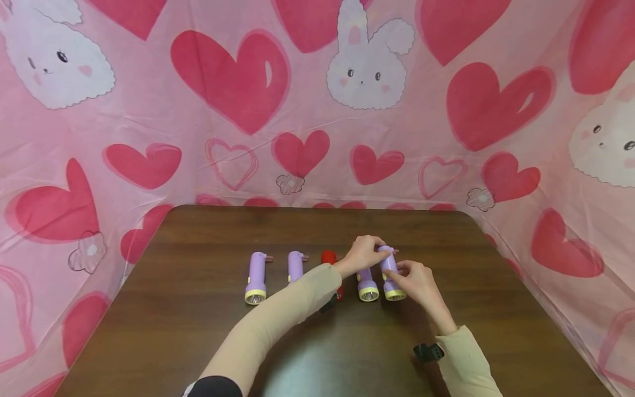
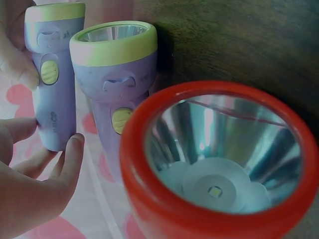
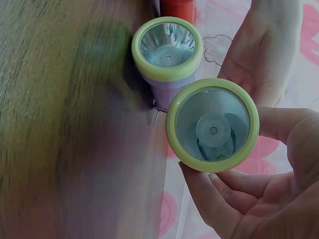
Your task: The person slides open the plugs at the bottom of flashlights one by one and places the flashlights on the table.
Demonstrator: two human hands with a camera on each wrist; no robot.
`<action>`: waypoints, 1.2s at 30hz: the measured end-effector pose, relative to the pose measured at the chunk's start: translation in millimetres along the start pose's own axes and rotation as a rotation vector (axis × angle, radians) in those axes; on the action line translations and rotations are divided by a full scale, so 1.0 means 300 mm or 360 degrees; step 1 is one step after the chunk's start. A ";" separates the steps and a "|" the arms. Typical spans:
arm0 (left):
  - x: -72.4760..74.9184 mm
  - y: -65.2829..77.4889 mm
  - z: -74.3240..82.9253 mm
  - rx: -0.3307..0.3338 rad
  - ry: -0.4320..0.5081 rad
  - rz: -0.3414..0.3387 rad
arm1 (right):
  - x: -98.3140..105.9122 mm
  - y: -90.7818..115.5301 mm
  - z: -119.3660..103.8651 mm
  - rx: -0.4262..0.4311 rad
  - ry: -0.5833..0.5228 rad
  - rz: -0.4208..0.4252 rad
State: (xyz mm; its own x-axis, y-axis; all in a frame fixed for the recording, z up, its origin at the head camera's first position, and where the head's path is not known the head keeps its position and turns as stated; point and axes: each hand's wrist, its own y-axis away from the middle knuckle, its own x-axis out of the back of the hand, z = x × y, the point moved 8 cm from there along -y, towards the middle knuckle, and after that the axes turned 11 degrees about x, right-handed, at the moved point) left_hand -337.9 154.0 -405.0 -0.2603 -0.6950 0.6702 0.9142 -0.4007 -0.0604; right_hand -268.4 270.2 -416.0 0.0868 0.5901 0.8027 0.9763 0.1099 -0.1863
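Note:
A lilac flashlight with a yellow rim (image 1: 389, 268) is at the right end of a row, its lens toward me. Reaching across the row, my left hand (image 1: 363, 254) pinches its tail end between thumb and fingers, as the left wrist view shows. Nearer the lens, my right hand (image 1: 418, 280) grips the same flashlight's body from the right, thumb and fingers on opposite sides. Its lens (image 3: 214, 130) faces the right wrist camera. Beside it lies another lilac flashlight (image 1: 367, 286), and a red flashlight (image 2: 219, 159) lies under my left forearm, mostly hidden in the head view.
Farther left on the brown wooden table (image 1: 163, 331) lie two more lilac flashlights, one at the far left (image 1: 257, 270) and one (image 1: 295, 266) partly behind my left sleeve. A pink curtain (image 1: 307, 116) with hearts and rabbits surrounds the table's back and sides.

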 end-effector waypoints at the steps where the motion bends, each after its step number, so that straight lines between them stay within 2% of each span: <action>1: -0.002 -0.002 0.001 -0.0001 -0.0009 -0.0002 | 0.000 0.000 0.003 -0.0003 0.0001 -0.0003; 17: -0.067 -0.041 0.001 0.0084 -0.0132 -0.0035 | 0.001 0.008 0.054 -0.0079 -0.0021 -0.0021; 23: -0.080 -0.052 0.016 0.0059 -0.0163 -0.0030 | 0.006 0.008 0.071 -0.0086 -0.0014 -0.0009; 29: -0.098 -0.060 0.009 0.0099 -0.0154 -0.0064 | 0.004 0.009 0.085 -0.0119 -0.0004 -0.0025; 36: -0.107 -0.066 0.018 0.0080 -0.0169 -0.0071 | 0.003 0.008 0.100 -0.0148 0.0002 -0.0043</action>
State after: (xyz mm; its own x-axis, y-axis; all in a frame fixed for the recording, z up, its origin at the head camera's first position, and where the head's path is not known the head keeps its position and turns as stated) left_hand -346.0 187.5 -421.4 -0.2690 -0.6089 0.7462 0.9176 -0.3974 0.0065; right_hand -271.8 294.9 -432.7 0.0602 0.5869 0.8074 0.9925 0.0510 -0.1110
